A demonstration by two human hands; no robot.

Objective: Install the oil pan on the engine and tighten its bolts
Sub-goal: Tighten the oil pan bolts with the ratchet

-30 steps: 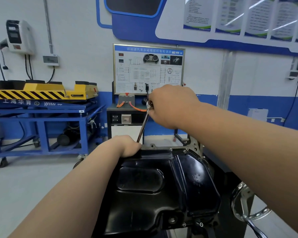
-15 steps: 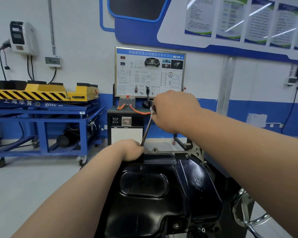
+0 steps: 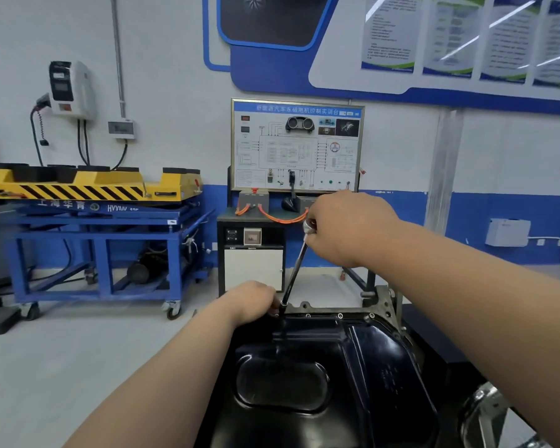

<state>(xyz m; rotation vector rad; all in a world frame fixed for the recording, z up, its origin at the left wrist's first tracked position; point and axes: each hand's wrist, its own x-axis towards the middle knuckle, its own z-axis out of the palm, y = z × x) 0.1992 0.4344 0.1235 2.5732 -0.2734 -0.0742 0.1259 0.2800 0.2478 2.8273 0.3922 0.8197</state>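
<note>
Wrench [image 3: 296, 270] placement has hardly altered over the last second. Its lower end stays on the same bolt at the far left corner of the oil pan [image 3: 353, 367], and its shaft leans up and to the right as before. Only the view has lifted a little, so the pan's near edge has slid off the bottom of the frame. I take this to mean that bolt is still being run down, with no move yet to the next.

The right hand [image 3: 346, 227], centre right of the frame, has its grip closed round the wrench's top end. The left hand [image 3: 253, 300] sits at the wrench's foot against the pan's corner. Its fingers curl under out of sight, so I cannot tell whether its grip pinches the shaft or only steadies it.

The black pan fills the lower middle of the frame, seated on the grey engine [image 3: 382, 299].

Counted: one pan, one wrench and two hands. Three bolt heads [image 3: 339, 315] sit in a row along the pan's far edge. Behind stand one wiring panel [image 3: 296, 143] and one blue cart [image 3: 94, 240].
</note>
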